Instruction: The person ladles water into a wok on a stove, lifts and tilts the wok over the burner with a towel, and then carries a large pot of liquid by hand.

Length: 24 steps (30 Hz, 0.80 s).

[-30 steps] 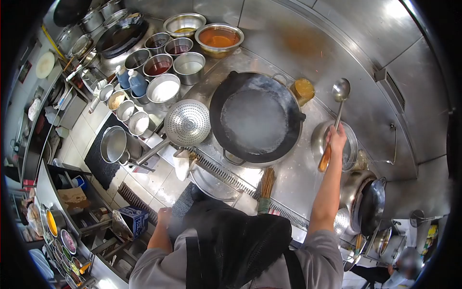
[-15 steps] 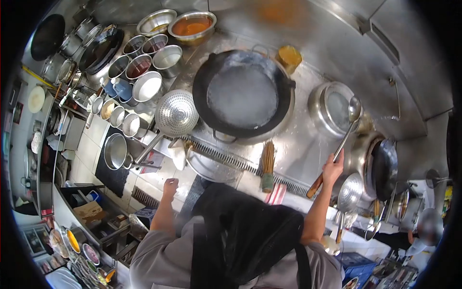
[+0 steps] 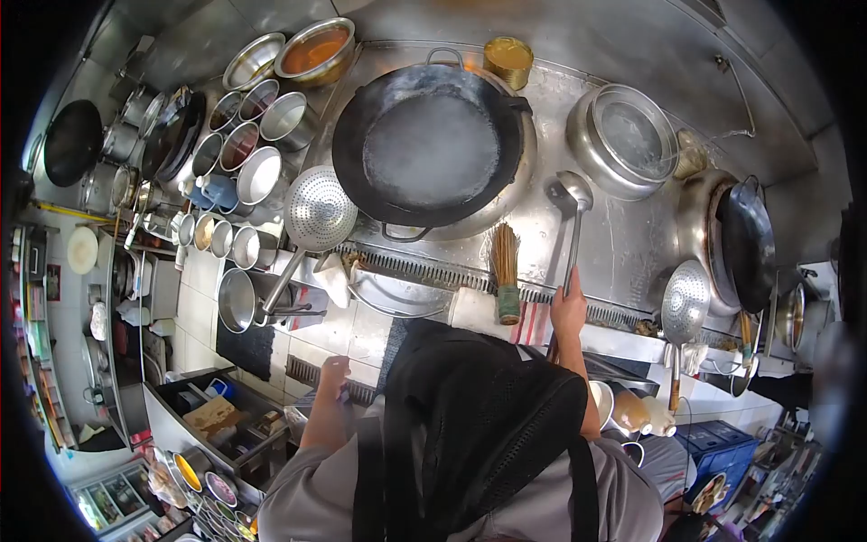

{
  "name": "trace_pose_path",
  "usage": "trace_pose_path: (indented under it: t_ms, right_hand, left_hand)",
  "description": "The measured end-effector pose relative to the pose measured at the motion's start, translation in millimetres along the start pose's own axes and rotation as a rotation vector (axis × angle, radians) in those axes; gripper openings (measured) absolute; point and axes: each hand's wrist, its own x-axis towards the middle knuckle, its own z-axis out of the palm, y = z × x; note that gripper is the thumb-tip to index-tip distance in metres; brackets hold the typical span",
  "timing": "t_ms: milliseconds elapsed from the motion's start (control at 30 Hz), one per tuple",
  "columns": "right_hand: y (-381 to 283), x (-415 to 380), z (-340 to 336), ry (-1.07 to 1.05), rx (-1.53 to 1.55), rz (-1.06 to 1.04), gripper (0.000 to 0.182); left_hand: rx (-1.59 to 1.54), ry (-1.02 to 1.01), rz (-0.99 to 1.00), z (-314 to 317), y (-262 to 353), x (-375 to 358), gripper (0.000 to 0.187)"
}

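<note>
A long-handled ladle (image 3: 573, 237) is gripped in my right hand (image 3: 569, 313), its bowl up over the steel stove top between the wok and the pot. Steam rises from pale liquid in the large black wok (image 3: 348, 149). My left hand (image 3: 334, 372) hangs low over the floor with its fingers curled; nothing shows in it. Nearest the ladle lies a bamboo wok brush (image 3: 507, 271) with a green-bound handle. To the right stands a steel pot (image 3: 589, 154) with clear liquid.
A perforated strainer (image 3: 321, 210) sits left of the wok, a second strainer (image 3: 685, 303) at the right edge. Several seasoning tins (image 3: 259, 176) and a basin of orange liquid (image 3: 316, 52) are at the left. Behind the wok stands a yellowish tin (image 3: 508, 63).
My right hand has brought the ladle left and back, from beside the steel pot to the stove's middle. The view has shifted too. My left hand stays low, fingers curled.
</note>
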Motion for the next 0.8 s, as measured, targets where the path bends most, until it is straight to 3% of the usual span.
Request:
trace_pose_path:
  t_ms: [133, 233, 500, 700, 800]
  right_hand:
    - [-17, -4, 2, -0.108, 0.011, 0.05, 0.066]
    - [-20, -4, 14, -0.129, 0.043, 0.015, 0.064]
    - [-19, -17, 36, -0.251, 0.017, -0.009, 0.072]
    - [-9, -23, 42, -0.115, 0.037, -0.027, 0.061]
    - [-8, -36, 39, 0.061, -0.019, -0.063, 0.053]
  left_hand:
    - [-0.135, -0.063, -0.083, -1, -14, -8, 0.016]
    - [0.039, 0.067, -0.056, 17, -7, -25, 0.02]
    - [0.088, 0.048, -0.002, 22, 0, -18, 0.031]
    - [0.067, 0.025, 0.013, 1, -7, 7, 0.032]
    - [0.047, 0.003, 0.019, -17, -10, 13, 0.033]
